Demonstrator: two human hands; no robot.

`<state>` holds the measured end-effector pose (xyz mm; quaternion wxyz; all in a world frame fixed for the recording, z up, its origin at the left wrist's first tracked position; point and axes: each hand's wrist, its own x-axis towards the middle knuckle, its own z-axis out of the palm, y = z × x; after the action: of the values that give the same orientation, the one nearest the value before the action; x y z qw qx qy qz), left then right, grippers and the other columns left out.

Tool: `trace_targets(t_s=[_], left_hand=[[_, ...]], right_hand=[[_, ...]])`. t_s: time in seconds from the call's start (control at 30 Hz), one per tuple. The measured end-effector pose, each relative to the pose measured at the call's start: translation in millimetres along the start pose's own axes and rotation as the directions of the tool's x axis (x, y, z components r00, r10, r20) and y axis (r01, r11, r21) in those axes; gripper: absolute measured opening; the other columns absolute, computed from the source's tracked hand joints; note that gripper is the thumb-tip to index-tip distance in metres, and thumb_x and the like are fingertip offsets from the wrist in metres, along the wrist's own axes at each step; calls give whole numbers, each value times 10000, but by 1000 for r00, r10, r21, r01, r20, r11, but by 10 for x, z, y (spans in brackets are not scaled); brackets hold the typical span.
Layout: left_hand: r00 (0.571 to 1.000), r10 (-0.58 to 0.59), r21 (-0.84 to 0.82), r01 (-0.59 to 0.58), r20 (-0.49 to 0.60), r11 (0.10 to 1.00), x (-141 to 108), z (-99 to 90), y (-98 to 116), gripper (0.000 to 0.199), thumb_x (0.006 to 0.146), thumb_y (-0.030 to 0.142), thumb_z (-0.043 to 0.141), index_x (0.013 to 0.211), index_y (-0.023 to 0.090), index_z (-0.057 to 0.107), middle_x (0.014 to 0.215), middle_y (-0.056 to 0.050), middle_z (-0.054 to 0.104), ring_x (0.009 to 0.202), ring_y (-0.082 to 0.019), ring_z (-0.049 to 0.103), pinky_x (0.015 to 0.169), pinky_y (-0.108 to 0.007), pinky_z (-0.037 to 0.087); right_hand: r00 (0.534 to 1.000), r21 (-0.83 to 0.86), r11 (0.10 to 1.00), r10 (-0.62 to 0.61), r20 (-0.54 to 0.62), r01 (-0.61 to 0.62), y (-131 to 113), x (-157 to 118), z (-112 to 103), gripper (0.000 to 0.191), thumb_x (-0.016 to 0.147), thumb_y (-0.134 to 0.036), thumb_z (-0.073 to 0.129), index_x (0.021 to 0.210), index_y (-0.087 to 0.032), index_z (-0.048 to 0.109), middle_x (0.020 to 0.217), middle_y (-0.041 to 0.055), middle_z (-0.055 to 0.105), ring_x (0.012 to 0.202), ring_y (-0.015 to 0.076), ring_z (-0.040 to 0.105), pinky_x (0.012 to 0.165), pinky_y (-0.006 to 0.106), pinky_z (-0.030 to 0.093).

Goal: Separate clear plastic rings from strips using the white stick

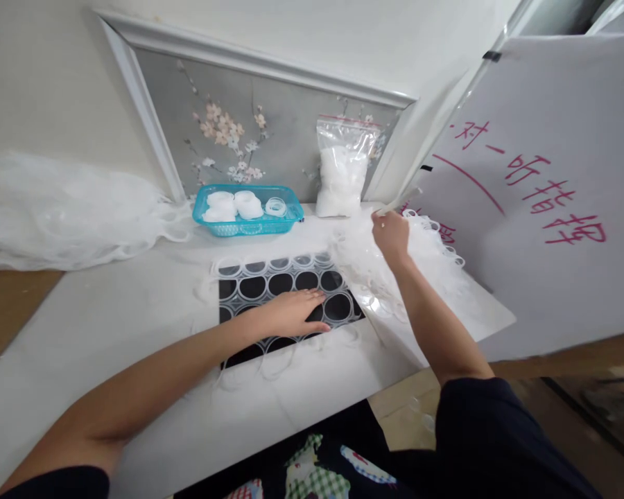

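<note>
Red Chinese handwriting on white board, apparently including “听指挥”.

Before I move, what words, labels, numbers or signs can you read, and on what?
"指挥": likely reading of the last two big red handwritten characters, white board; the characters before them are uncertain.
Smaller red writing, same board: unreadable, partly behind the white rings.
Clear bag, blue basket: no readable text.
</note>
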<state>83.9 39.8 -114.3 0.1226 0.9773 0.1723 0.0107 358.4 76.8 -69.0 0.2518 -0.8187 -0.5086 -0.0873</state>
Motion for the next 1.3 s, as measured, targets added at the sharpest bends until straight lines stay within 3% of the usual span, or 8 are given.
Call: trace_targets(t_s=[0.1,0.23,0.4,0.53,0.7,0.93,1.13,1.3], left_hand=[[1000,-15,-159,18,19,987,-160,-384,-235,660,974,599,334,1507,215,261,1518,-93,362,1325,-206,470,1005,-282,445],[950,-310,-213,307,16,928,-520,-729,-833,660,948,589,395,1462,178,347,1487,-118,421,1289,-241,498,1013,-318,426],[870,-493,-76,491,-4,868,-1060,-606,-1373,676,775,539,660,1252,65,586,1345,-198,555,1268,-369,487,1066,-467,352],[868,-495,-59,493,-29,868,-1280,-390,-1373,335,909,389,534,1172,229,667,1290,-48,630,1283,-237,509,1077,-331,362],[844,-529,-120,518,-94,847,-1249,-316,-1436,241,893,342,538,972,206,722,1176,-50,688,1114,-228,616,981,-302,421],[862,-507,-266,485,-19,833,-1281,-541,-1675,259,744,258,609,944,142,726,922,-69,720,753,-188,636,719,-280,482],[847,-530,-268,502,-40,823,-1269,-490,-1670,257,730,226,588,926,158,740,862,-51,718,759,-190,622,716,-278,461],[841,-537,-263,505,-64,822,-1229,-446,-1679,229,772,262,569,876,152,741,838,-57,718,777,-206,638,749,-295,463]], right_hand=[[993,-9,993,120,-3,-120,69,295,-133,228,841,-203,579,975,-57,693,1182,274,615,1192,409,515,950,528,422],[992,301,953,-19,123,-20,-135,32,11,224,830,-198,584,985,-99,712,1402,185,501,1331,333,404,1076,466,350],[846,608,767,-174,504,-204,-447,-484,405,200,746,-337,699,777,-146,750,891,79,741,913,240,672,765,310,547],[811,686,669,-215,545,-284,-524,-596,603,247,706,-385,721,736,-142,746,902,97,743,843,222,675,645,255,531],[827,697,691,-269,493,-191,-505,-594,697,199,695,-352,707,725,-161,754,856,94,745,866,273,673,734,313,516],[839,694,661,-176,515,-287,-481,-585,660,150,701,-316,702,716,-175,749,831,74,737,893,262,660,801,345,513],[797,731,519,-146,586,-443,-585,-594,662,143,738,-315,688,739,-176,720,969,81,722,857,186,652,709,281,548],[779,708,526,-129,614,-471,-582,-578,608,109,683,-275,741,647,-177,710,850,62,718,780,179,630,662,268,525]])
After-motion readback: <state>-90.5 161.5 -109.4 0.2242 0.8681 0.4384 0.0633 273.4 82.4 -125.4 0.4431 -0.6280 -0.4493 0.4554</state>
